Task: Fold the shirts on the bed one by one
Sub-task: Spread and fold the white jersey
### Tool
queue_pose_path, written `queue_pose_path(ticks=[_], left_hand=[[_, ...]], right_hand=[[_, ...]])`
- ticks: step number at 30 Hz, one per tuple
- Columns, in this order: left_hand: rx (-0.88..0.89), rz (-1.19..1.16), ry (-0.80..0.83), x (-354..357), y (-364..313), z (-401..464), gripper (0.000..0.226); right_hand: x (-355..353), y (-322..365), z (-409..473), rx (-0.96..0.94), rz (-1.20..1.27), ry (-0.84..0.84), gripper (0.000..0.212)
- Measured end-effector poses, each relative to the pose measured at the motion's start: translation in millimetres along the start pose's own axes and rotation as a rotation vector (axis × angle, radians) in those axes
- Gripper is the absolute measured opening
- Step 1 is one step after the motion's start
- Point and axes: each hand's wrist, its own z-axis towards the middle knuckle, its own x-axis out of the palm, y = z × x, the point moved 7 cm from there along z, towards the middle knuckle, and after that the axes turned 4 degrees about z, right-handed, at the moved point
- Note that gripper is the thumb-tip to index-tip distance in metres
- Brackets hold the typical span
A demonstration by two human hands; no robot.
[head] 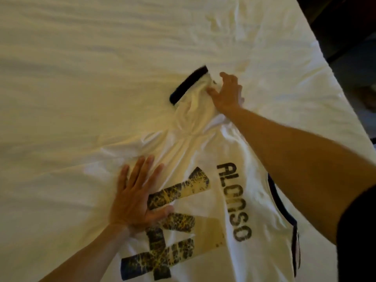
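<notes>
A white jersey [205, 151] lies back-up on the bed, printed with the name ALONSO and cracked dark numerals. Its sleeve [195, 98], edged with a dark cuff band [188, 84], stretches away from me toward the middle of the bed. My right hand [226, 92] pinches the sleeve fabric just right of the cuff. Flat on the jersey's left side, my left hand [136, 194] presses with straight spread fingers, partly covering the numerals. A dark collar trim [284, 212] shows at the jersey's right edge under my right forearm.
The white sheet of the bed [81, 78] is wrinkled and spreads far to the left and back. The bed's right edge [333, 82] runs diagonally, with dark floor [358, 47] beyond it.
</notes>
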Motion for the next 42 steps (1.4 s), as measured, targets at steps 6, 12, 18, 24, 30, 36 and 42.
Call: queue_pose_path(ticks=[6, 12, 18, 24, 30, 36, 42], left_hand=[[0.01, 0.048, -0.016, 0.8, -2.3, 4.9, 0.098], [-0.008, 0.113, 0.004, 10.8, -0.6, 5.1, 0.098], [-0.041, 0.093, 0.093, 8.6, 1.2, 6.7, 0.097], [-0.109, 0.112, 0.222, 6.1, -3.9, 8.9, 0.098], [-0.142, 0.073, 0.043, -9.0, -86.8, -9.2, 0.069], [-0.003, 0.057, 0.175, 44.3, -195.3, -101.9, 0.067], [0.021, 0.106, 0.23, 53.8, -194.4, -125.6, 0.069]], right_hand=[[29.7, -27.0, -152.1, -0.606, -0.096, 0.016, 0.06], [-8.1, -168.2, -194.6, 0.213, -0.236, -0.083, 0.066], [-45.8, -207.1, -218.3, 0.444, 0.028, -0.185, 0.058], [-56.4, -221.6, -194.0, 0.398, 0.17, 0.136, 0.05], [-64.6, -245.8, -203.2, 0.415, 0.263, -0.044, 0.034], [-67.8, -269.1, -300.5, 0.531, 0.35, -0.155, 0.06], [-60.9, -292.2, -375.4, 0.69, 0.391, -0.056, 0.051]])
